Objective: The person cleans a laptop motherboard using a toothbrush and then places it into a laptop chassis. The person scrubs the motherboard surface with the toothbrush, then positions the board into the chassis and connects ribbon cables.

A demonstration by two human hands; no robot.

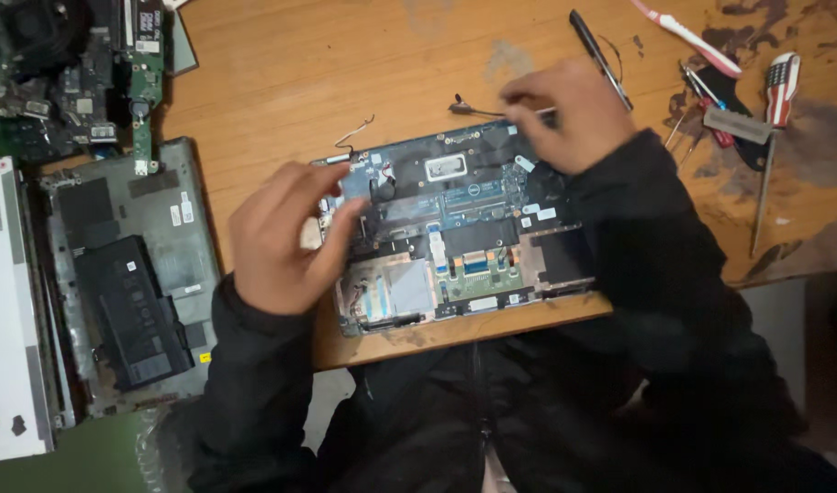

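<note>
An opened laptop base [455,228] lies on the wooden table with its circuit board and ribbon cables exposed. My left hand [286,233] hovers over its left edge, fingers curled and thumb apart, touching near the left side of the board. My right hand [564,114] is at the far right corner of the base, fingers pinched on a thin tool or cable end; blur hides which. A small black cable [464,109] lies just beyond the base.
A second dismantled laptop shell with a black battery [131,306] lies at the left, loose circuit boards [62,82] beyond it. A black pen [599,55], a white-and-pink toothbrush [688,36], screwdrivers [774,119] and small tools lie at the right. The table edge runs just below the base.
</note>
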